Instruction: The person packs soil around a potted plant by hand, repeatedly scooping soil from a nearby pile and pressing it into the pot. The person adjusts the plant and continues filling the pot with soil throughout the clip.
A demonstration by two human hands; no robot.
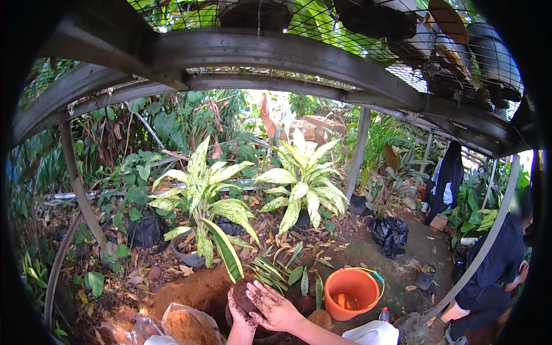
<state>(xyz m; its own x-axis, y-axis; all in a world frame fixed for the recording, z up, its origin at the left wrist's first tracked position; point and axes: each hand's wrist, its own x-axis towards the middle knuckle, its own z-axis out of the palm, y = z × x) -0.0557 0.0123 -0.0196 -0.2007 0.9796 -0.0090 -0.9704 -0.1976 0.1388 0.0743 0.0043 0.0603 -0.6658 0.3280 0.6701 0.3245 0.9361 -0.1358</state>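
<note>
My left hand (239, 305) and my right hand (274, 304) press around a ball of dark, moist soil (244, 294). Out of its top leans a yellow-edged snake plant leaf (225, 252); its lower end is hidden in the soil. Dirt coats my fingers. Directly beneath is a dark pot (269, 338), mostly covered by my hands and forearms. Cut snake plant leaves (268, 272) lie on the ground just beyond. To the left spreads a heap of brown, fine-grained material (185, 295), with a clear plastic bag of coconut fibre (188, 325) in front.
An orange bucket (347, 297) holding a little liquid and a plastic bottle (384, 315) stand right. Two variegated dieffenbachias (205, 194) grow ahead. A metal frame (276, 49) with mesh spans overhead; its post (472, 258) rises near a crouching person (491, 258). Another person (446, 181) is farther back.
</note>
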